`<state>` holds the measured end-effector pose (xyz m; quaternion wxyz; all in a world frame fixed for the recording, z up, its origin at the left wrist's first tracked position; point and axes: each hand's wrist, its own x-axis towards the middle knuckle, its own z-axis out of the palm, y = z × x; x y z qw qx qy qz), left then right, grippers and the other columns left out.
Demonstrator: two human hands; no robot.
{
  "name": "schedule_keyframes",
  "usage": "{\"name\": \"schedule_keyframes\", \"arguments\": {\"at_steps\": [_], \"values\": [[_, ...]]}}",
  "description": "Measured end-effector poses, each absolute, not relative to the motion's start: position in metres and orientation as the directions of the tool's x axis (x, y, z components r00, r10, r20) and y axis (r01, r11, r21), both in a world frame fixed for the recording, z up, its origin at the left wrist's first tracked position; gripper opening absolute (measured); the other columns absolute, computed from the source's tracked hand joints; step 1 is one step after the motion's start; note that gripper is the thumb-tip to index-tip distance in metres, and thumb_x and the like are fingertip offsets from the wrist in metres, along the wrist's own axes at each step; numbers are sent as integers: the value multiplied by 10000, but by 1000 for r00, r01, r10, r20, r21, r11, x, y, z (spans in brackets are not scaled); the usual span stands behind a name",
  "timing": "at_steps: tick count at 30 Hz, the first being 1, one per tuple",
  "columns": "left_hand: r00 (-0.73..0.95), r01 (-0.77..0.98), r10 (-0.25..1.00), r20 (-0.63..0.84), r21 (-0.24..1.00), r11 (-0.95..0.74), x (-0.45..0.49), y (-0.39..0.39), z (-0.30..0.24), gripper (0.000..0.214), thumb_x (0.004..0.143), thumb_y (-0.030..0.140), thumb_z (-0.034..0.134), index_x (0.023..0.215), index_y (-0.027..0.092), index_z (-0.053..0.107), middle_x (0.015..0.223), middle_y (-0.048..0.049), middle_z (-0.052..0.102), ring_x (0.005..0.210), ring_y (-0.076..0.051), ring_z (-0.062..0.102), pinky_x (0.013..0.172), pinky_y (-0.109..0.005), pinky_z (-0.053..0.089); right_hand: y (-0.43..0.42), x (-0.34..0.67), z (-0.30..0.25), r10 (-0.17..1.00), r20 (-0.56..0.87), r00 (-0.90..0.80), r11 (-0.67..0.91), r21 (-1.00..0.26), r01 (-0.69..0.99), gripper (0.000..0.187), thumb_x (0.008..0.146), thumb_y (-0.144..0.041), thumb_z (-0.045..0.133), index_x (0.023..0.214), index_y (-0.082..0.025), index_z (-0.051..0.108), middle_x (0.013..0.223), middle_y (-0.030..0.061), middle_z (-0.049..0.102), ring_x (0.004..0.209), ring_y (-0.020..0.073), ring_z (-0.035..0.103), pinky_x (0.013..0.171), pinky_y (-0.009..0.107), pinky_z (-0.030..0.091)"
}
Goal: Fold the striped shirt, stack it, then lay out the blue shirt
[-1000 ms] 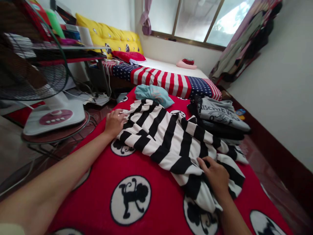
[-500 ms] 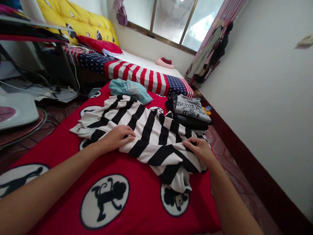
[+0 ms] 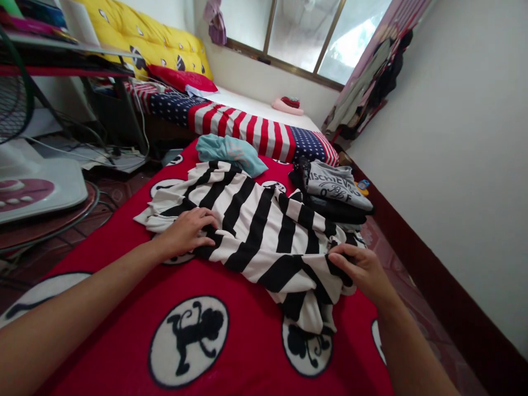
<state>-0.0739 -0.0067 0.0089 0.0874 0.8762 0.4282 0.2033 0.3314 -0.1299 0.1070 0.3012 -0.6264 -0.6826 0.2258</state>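
we have the black-and-white striped shirt (image 3: pixel 256 231) spread on the red blanket (image 3: pixel 124 308), a fleecy cover printed with round white medallions holding black monkey figures. the shirt lies rumpled rather than flat, its long axis running on a slant from the far left toward the near right, where a loose end bunches and droops toward us. our left hand (image 3: pixel 187 234) rests palm down on the shirt's left part, just inside its edge, fingers relaxed and only lightly curled on the cloth, gripping nothing. our right hand (image 3: pixel 363 272) is at the opposite, right edge, and its fingers (image 3: pixel 344 254) are pinched shut on a fold of the striped fabric. so the shirt lies between the two hands, each touching it, the right one alone having a hold. the cloth looks like soft, thin knit with broad bands. beyond it lies a crumpled teal garment (image 3: pixel 231 154), and to the right a grey printed shirt (image 3: pixel 338 184) sits folded on a dark stack, just beside the striped one. farther back runs a stars-and-stripes cover (image 3: pixel 247 129); a fan base (image 3: pixel 37 187) stands at left.
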Motion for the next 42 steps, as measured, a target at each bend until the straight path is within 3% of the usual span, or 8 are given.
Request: {"name": "schedule_keyframes", "arguments": {"at_steps": [7, 15, 20, 23, 30, 34, 37, 42], "values": [[480, 666, 753, 450, 372, -647, -88, -19, 2, 214, 835, 387, 621, 977, 235, 671, 1134, -75, 537, 1094, -252, 524, 964, -381, 439, -142, 350, 106, 907, -259, -332, 60, -702, 710, 233, 708, -365, 757, 824, -183, 670, 771, 4, 651, 680, 152, 596, 614, 244, 494], [569, 681, 762, 310, 341, -647, -92, -15, 3, 291, 843, 358, 593, 1105, 246, 651, 1147, -73, 618, 1049, -252, 548, 940, -396, 441, -173, 351, 105, 921, -144, -363, 158, -713, 683, 230, 818, -394, 675, 982, -233, 694, 1187, 100, 670, 1132, 282, 596, 990, 427, 466], [585, 691, 745, 321, 285, -665, -93, -14, 7, 158, 831, 389, 622, 855, 236, 652, 1048, -51, 632, 990, -239, 549, 866, -363, 421, -180, 356, 85, 981, -15, -196, 131, -692, 709, 261, 856, -422, 602, 951, -202, 704, 854, 58, 705, 814, 225, 661, 724, 304, 542], [607, 669, 718, 341, 270, -693, -97, -17, 6, 187, 856, 390, 584, 780, 222, 615, 1064, -48, 641, 1027, -242, 546, 873, -355, 398, -181, 356, 77, 989, 77, -125, 144, -687, 712, 264, 885, -404, 546, 927, -185, 687, 719, 19, 648, 627, 160, 603, 555, 233, 483], [489, 738, 787, 375, 303, -603, -106, -6, 51, 223, 930, 349, 430, 901, 176, 566, 893, -47, 639, 879, -204, 569, 836, -322, 408, -151, 352, 100, 958, 285, -21, 199, -613, 765, 228, 875, -354, 549, 964, -198, 689, 874, 33, 707, 804, 186, 654, 707, 255, 495], [466, 851, 813, 350, 72, -520, -95, 18, 74, 208, 928, 322, 449, 931, 154, 571, 868, -61, 621, 836, -209, 560, 838, -338, 400, -98, 350, 101, 932, 362, -13, 205, -497, 843, 232, 839, -374, 606, 929, -188, 711, 875, 46, 729, 822, 202, 662, 745, 274, 474], [430, 903, 849, 307, -131, -410, -72, 28, 66, 214, 936, 305, 457, 946, 128, 578, 874, -95, 628, 851, -239, 566, 860, -387, 384, -57, 346, 79, 939, 342, 43, 86, -352, 932, 226, 810, -398, 651, 890, -200, 724, 845, 51, 738, 802, 210, 668, 710, 272, 452], [452, 892, 844, 288, -151, -427, -38, 23, 30, 225, 957, 173, 359, 919, 125, 575, 896, -103, 620, 905, -257, 572, 805, -378, 395, -23, 337, 23, 934, 274, 230, -172, -218, 961, 202, 782, -392, 694, 934, -261, 710, 913, 33, 747, 858, 226, 673, 673, 270, 422]]}}
